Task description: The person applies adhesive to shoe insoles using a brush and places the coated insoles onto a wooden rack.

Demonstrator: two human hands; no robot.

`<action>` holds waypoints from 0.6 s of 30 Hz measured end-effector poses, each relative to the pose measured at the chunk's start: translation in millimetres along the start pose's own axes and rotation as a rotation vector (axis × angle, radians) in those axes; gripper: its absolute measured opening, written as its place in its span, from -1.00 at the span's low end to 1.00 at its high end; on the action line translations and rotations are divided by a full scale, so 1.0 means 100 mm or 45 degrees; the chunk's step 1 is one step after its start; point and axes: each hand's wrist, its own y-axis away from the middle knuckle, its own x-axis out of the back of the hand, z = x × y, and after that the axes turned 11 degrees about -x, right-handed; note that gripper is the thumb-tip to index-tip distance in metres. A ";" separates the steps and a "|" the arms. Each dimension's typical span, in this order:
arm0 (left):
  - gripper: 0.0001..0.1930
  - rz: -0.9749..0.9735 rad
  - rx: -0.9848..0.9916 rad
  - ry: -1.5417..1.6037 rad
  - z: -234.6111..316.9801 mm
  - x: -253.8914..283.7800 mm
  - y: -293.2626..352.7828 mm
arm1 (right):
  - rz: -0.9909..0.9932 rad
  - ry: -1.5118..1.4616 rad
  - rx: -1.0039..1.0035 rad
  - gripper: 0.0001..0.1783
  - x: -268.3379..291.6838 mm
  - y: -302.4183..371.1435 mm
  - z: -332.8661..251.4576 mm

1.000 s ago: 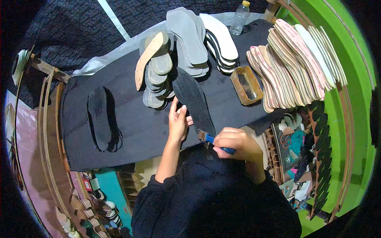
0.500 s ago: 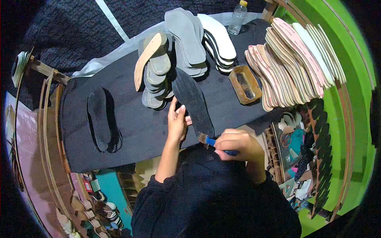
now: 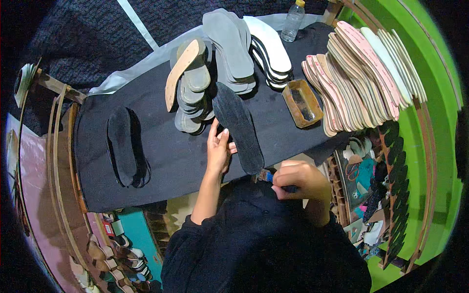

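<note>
A black insole slants across the middle, its far end close to a stack of grey soles. My left hand grips its left edge, thumb on top and some fingers hidden beneath. In my right hand is a brush with a blue handle, the fingers wrapped round it. The brush's bristles touch or nearly touch the insole's near end. An amber rectangular tub with residue inside stands to the right of the insole.
Grey soles, white-topped soles and a tan sole lie at the back. A long row of insoles leans at the right. Black soles lie on the left of the dark-covered table. A clear bottle stands at the back.
My right hand has shifted slightly right, carrying the bristles from the insole's near left edge to its near tip. My left hand and the insole have barely moved.
</note>
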 end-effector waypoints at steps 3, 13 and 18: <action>-0.42 -0.020 0.004 0.011 -0.04 0.04 -0.01 | 0.068 -0.018 0.040 -0.85 0.03 0.00 -0.03; -0.45 0.025 0.007 -0.007 -0.02 -0.01 -0.01 | 0.104 -0.188 0.116 -0.85 -0.16 -0.10 0.09; -0.43 -0.035 0.007 -0.027 -0.05 0.06 -0.03 | 0.030 -0.106 0.053 -0.85 -0.12 -0.11 0.06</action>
